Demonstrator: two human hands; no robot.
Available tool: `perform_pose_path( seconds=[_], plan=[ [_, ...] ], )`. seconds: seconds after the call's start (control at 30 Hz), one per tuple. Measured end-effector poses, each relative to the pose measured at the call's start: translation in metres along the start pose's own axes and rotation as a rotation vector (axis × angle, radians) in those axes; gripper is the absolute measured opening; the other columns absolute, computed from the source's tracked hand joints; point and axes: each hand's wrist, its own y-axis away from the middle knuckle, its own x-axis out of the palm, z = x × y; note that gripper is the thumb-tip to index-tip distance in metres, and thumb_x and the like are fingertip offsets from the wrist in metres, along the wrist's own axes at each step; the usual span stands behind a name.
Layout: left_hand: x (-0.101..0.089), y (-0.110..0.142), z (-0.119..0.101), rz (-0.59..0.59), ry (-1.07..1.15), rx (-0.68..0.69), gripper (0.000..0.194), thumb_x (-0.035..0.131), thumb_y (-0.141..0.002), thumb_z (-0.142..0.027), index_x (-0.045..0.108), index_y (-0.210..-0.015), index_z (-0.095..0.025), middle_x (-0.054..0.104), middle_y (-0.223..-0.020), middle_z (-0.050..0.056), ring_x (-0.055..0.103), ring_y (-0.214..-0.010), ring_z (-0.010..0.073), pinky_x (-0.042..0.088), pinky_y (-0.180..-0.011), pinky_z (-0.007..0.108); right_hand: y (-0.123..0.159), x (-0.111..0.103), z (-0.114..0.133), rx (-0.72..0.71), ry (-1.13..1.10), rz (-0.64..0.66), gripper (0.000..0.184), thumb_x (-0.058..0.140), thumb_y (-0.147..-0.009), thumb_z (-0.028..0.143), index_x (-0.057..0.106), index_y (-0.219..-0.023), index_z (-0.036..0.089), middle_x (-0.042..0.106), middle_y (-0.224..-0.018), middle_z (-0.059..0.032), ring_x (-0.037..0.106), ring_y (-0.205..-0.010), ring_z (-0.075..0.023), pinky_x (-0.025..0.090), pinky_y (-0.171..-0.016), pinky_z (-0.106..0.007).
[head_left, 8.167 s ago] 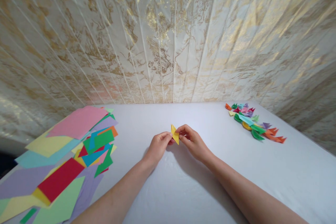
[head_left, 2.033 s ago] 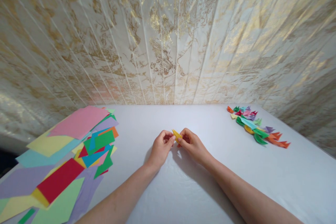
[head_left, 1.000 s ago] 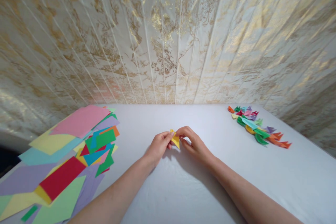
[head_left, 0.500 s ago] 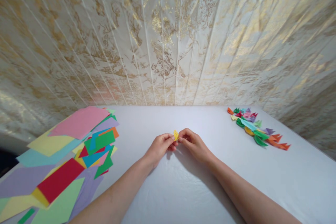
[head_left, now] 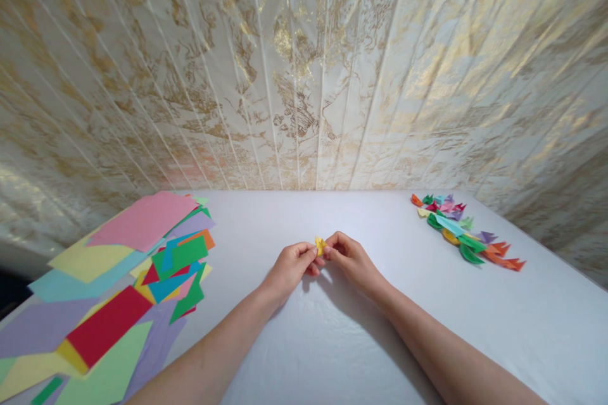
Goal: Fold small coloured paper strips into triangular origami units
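while the left hand [head_left: 293, 267] and right hand [head_left: 349, 259] pinch a yellow paper [head_left: 320, 245], seemingly part-folded, at the frame's centre, finished-looking folded pieces [head_left: 450, 226] lie at right and unfolded sheets [head_left: 109, 329] at left.

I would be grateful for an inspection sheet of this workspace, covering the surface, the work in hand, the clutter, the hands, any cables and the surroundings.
Surface: white table, smooth-looking, with paper at both sides.
Work in hand: small folded yellow paper, held between the hands; its fold details are too small to tell.
Clutter: loose paper sheets in many colours overlap at the left; folded paper shapes lie grouped at the far right.
Hands: left hand and right hand both pinch the yellow paper with their fingers.
Cables: nothing seen.
Surroundings: pale covering with gold patterns behind the table.
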Motion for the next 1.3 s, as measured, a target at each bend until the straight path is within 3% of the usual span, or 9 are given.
perform_pose_path(
  seconds=[0.33, 0.73, 1.07, 1.17, 1.3],
  plan=[
    [0.001, 0.000, 0.002, 0.012, -0.056, 0.037, 0.035, 0.065, -0.077, -0.049, 0.067, -0.079, -0.014, 0.068, -0.074, 0.005, 0.058, -0.061, 0.0119, 0.046, -0.062, 0.025, 0.000, 0.001, 0.001, 0.036, 0.002, -0.047, 0.032, 0.063, -0.081, 0.048, 0.053, -0.075, 0.019, 0.060, -0.068, 0.0002, 0.052, -0.063, -0.0141, 0.039, -0.060, -0.028],
    [0.008, 0.000, 0.005, -0.093, -0.097, 0.035, 0.034, 0.067, -0.073, -0.049, 0.064, -0.072, -0.015, 0.065, -0.065, 0.001, 0.055, -0.054, 0.0101, 0.044, -0.055, 0.023, 0.000, 0.003, -0.001, 0.060, -0.068, -0.054, 0.031, 0.064, -0.080, 0.048, 0.053, -0.076, 0.019, 0.065, -0.072, -0.0031, 0.059, -0.067, -0.0171, 0.045, -0.065, -0.031],
    [0.011, 0.002, 0.007, -0.147, -0.150, 0.055, 0.034, 0.064, -0.074, -0.050, 0.061, -0.072, -0.016, 0.062, -0.064, 0.000, 0.053, -0.051, 0.0096, 0.039, -0.048, 0.021, -0.001, 0.008, -0.002, 0.074, -0.228, -0.091, 0.026, 0.066, -0.077, 0.039, 0.050, -0.085, 0.021, 0.061, -0.072, 0.0020, 0.061, -0.066, -0.0145, 0.048, -0.065, -0.029],
    [0.010, 0.003, 0.006, -0.154, -0.164, 0.062, 0.033, 0.061, -0.077, -0.049, 0.061, -0.074, -0.016, 0.062, -0.065, 0.000, 0.054, -0.052, 0.0097, 0.039, -0.048, 0.020, -0.001, 0.007, -0.002, 0.112, -0.201, -0.060, 0.027, 0.066, -0.077, 0.040, 0.051, -0.088, 0.020, 0.060, -0.070, 0.0027, 0.058, -0.061, -0.0129, 0.046, -0.061, -0.027],
    [0.009, 0.002, 0.009, -0.137, -0.179, 0.072, 0.031, 0.059, -0.078, -0.048, 0.059, -0.076, -0.017, 0.063, -0.067, 0.000, 0.055, -0.055, 0.0101, 0.041, -0.051, 0.020, -0.001, 0.004, -0.002, 0.154, -0.097, 0.012, 0.029, 0.064, -0.079, 0.045, 0.051, -0.076, 0.020, 0.056, -0.060, 0.0036, 0.051, -0.053, -0.0113, 0.040, -0.053, -0.025]
  ],
)
